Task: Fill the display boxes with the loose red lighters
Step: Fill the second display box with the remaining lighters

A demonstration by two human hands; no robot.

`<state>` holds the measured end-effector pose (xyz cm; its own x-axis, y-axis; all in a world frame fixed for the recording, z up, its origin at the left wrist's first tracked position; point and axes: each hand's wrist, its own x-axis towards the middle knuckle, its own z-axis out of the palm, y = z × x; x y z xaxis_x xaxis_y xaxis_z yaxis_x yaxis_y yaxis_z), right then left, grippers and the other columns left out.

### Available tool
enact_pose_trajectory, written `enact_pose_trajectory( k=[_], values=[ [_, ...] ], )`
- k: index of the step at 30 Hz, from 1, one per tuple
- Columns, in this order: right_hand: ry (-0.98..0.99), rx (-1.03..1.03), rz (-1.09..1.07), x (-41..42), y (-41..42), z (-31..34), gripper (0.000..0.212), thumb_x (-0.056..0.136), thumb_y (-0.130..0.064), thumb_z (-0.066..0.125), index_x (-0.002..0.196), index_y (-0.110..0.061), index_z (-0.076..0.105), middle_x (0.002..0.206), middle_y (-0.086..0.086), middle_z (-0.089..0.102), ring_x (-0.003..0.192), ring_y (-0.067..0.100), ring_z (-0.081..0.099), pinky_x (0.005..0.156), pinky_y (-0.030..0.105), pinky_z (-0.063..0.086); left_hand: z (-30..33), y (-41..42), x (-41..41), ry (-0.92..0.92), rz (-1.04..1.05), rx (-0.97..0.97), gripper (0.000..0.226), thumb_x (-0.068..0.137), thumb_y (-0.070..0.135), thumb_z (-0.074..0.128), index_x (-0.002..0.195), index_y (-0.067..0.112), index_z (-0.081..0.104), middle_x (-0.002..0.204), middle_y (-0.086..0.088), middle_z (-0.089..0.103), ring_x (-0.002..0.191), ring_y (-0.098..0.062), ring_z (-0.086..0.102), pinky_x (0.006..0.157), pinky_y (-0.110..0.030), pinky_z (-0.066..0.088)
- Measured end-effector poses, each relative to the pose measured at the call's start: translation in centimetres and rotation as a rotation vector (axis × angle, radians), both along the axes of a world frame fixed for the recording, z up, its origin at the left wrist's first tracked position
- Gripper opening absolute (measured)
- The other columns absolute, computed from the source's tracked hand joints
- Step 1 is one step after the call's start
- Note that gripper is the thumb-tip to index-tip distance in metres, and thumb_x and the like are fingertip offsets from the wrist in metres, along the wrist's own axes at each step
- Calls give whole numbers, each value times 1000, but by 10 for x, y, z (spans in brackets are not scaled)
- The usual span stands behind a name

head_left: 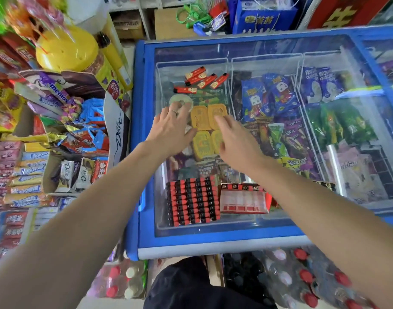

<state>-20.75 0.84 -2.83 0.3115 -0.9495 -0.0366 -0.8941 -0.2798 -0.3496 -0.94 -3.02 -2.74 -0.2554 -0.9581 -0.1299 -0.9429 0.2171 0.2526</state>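
Note:
Several loose red lighters (201,80) lie on the freezer's glass lid (324,70) at the far left. Near the front edge stands a display box (193,201) packed with red and black lighters. Beside it on the right stands a second display box (243,198), mostly unfilled, with one row along its back. My left hand (172,128) and my right hand (233,139) reach out over the glass between the boxes and the loose lighters. Both have relaxed fingers and hold nothing.
The blue chest freezer (142,152) holds ice creams under the glass. Shelves of chocolate and candy (57,130) crowd the left side. Packs of bottles (302,284) stand on the floor by my legs. More goods are stacked behind the freezer.

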Motion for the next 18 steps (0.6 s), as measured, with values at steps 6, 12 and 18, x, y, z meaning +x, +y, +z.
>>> enact_pose_trajectory(
  k=[6,12,18],
  values=[
    [111,164,-56,0,-105,-11,98,85,10,65,163,-16,10,160,12,29,133,33,48,94,40,52,-15,-94,-3,-180,8,72,86,96,32,64,162,20,9,160,-13,25,144,-38,29,116,-55,32],
    [317,199,32,-4,-170,-43,105,87,10,60,163,-20,-5,171,0,-7,155,31,16,116,50,39,-40,-153,-5,-277,-51,168,100,90,17,67,162,27,-1,164,-10,13,146,-39,24,110,-57,35],
    [573,165,171,1,-209,-64,106,92,-1,63,161,-20,-15,169,-2,-19,157,27,-9,125,56,12,-56,-195,-14,-274,-66,326,101,94,11,58,162,35,-12,171,-2,-18,158,-32,-6,125,-59,13]
  ],
)
